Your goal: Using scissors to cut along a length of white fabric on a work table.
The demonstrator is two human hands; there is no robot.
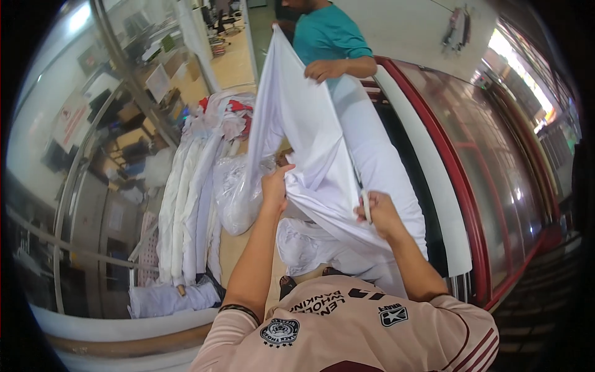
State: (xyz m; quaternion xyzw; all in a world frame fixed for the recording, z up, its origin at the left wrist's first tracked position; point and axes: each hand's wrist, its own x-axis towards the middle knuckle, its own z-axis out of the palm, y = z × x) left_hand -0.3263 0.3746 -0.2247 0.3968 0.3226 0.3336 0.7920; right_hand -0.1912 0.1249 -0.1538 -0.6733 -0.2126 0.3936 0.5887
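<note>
Smooth white fabric sheet [313, 121], held up by teal-shirted co-worker [328, 34]: likely light, limp, slippery; best gripped by edges. Left hand [274, 188] clamped on fabric; right hand [382, 217] closed around white-handled scissors [365, 206].

Your cloth [312, 118] stretches between you and a co-worker [331, 34], fabric rolls [186, 214] to its left, a frame [457, 167] to its right.

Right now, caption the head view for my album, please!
Left hand and co-worker hold white cloth; right hand holds scissors.
</note>
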